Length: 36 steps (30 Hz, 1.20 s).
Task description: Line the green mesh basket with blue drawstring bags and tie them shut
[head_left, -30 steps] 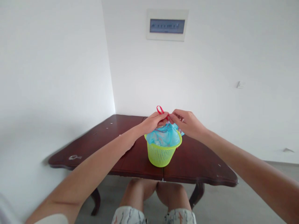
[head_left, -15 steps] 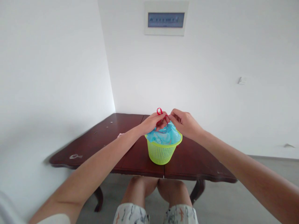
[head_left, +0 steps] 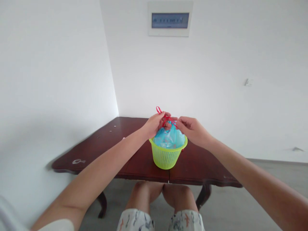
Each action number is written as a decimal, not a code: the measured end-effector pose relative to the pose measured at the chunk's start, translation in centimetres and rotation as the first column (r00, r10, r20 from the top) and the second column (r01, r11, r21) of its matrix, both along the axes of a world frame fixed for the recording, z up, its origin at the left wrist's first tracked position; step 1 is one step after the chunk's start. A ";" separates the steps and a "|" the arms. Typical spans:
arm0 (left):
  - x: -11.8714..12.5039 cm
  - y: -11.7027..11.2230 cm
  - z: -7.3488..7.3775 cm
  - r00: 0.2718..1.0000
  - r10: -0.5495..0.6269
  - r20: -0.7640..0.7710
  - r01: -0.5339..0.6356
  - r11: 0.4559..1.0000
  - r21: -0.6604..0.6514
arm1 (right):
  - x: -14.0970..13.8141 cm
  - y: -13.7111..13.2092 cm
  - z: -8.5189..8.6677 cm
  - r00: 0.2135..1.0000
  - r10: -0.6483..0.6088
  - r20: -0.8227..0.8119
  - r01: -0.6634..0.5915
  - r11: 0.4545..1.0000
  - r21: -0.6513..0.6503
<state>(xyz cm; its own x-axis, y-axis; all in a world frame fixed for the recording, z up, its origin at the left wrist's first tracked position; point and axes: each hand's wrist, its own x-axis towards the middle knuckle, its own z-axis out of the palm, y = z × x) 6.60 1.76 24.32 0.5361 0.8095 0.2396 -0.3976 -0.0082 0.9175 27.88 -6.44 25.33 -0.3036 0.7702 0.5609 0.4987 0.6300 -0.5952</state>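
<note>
A yellow-green mesh basket (head_left: pixel 166 158) stands upright near the table's front edge, with a light-blue plastic bag (head_left: pixel 172 139) gathered up inside it. Red drawstring (head_left: pixel 171 120) runs from the top of the bag between my two hands. My left hand (head_left: pixel 157 123) pinches the drawstring, and a red loop sticks up past its fingers. Just to the right, my right hand (head_left: pixel 190 127) is closed with thumb and fingertips on the other part of the drawstring. Both hands are above the basket's rim.
The dark red-brown table (head_left: pixel 144 165) has scalloped edges and curved legs; small pale scraps lie on its left part. White walls close in behind and at the left. An electrical panel (head_left: pixel 170 20) and a switch (head_left: pixel 248 82) are on the back wall.
The red loop has risen and moved left with my left hand. My right hand has dropped slightly, and the drawstring between the hands is more stretched out. The bag's top is drawn up higher.
</note>
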 end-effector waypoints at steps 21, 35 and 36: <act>0.0 -2.8 0.8 0.955 0.274 -0.113 -0.023 0.449 0.893 | -1.1 4.0 -2.5 0.774 0.270 -0.573 -0.440 0.880 -0.179; -1.9 -3.8 -3.8 0.841 0.389 -0.374 0.065 0.615 0.786 | 5.1 11.8 -8.2 0.603 -0.471 -0.645 0.171 0.865 -0.472; -2.1 -3.3 -4.0 0.776 0.488 -0.401 0.045 0.590 0.806 | 5.2 11.8 -8.3 0.608 -0.464 -0.644 0.164 0.867 -0.470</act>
<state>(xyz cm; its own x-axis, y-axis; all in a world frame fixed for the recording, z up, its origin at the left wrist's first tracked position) 4.50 -1.51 20.28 0.6031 0.5852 0.5421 0.2687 -0.7889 0.5527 33.12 5.32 17.02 0.3779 0.9098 0.1716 -0.0561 0.2075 -0.9766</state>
